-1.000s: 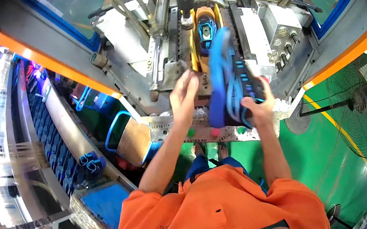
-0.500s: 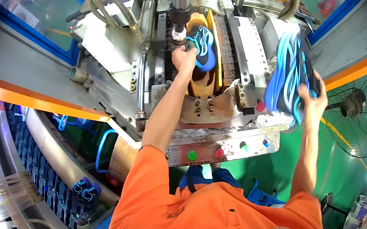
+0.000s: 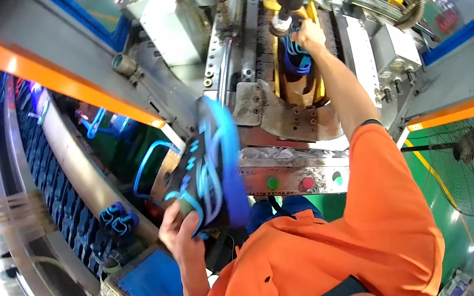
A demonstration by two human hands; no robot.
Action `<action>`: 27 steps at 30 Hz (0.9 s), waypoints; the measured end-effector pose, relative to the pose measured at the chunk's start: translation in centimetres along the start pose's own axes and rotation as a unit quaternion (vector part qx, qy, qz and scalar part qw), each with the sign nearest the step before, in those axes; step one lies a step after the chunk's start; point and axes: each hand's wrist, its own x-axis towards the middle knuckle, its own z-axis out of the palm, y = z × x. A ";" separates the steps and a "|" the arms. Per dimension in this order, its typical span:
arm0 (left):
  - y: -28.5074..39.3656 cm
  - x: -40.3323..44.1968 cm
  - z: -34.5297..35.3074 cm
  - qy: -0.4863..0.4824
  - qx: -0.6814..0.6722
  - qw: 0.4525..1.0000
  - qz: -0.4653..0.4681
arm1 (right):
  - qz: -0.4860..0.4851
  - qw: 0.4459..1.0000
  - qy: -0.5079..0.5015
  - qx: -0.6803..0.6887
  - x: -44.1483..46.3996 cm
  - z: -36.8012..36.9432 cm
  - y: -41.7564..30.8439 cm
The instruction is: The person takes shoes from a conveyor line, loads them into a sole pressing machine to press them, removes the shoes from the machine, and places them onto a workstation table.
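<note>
A black and blue shoe with light-blue stripes, blurred by motion, is tilted at the left of the machine's front. My left hand is closed around its lower end. Inside the machine, a second blue and black shoe lies in the channel between yellow side plates. My right hand is closed at the far end of this shoe, its fingertips partly hidden. Just left of that hand is the white tip of a vertical metal rod.
Green and red buttons line the machine's front panel. Two small blue pieces lie beside the rack at left, near a blue-topped box. A wooden-seated stool stands under the left frame bar. A caged fan is at right.
My left hand has come out of the machine and now holds a shoe at the left. My right hand has moved from the right side into the machine, onto a shoe there. The view has shifted.
</note>
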 end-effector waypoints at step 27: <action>-10.8 -30.8 -8.5 0.564 -0.290 0.773 0.000 | -0.529 0.771 -0.062 0.348 -35.1 12.8 -8.6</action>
